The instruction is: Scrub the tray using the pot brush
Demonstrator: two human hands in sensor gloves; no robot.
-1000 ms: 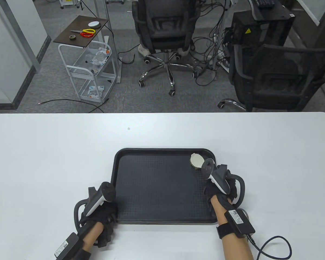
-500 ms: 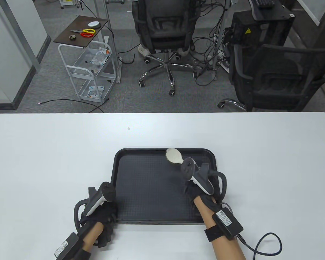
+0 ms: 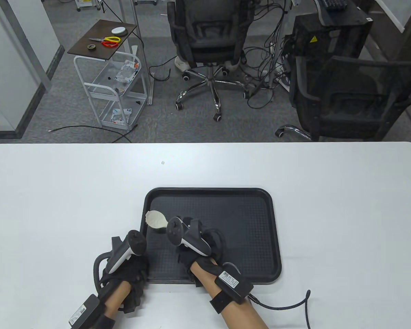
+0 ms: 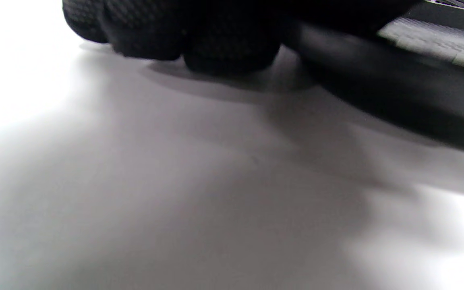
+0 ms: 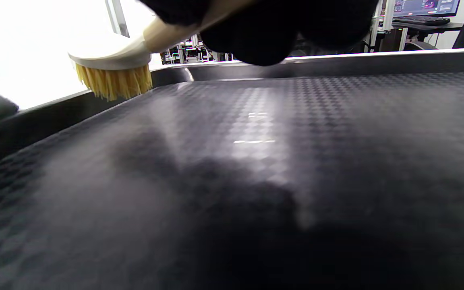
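Two gloved hands scrub one black tray [image 3: 260, 240] on a white bench [image 3: 54, 192].

One pot brush [image 3: 156, 220], gripped in the right hand [image 3: 191, 245] fingers, has its bristles at the tray's left wall. The left hand [image 3: 130, 270] holds the tray's near-left corner, fingers curled. Scrubbing looks mid-course; how much of the surface remains cannot be told.

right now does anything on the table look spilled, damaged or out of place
Nothing stands out. The tray lies flat, the left hand rests at its corner, and the right hand holds the pot brush inside it.
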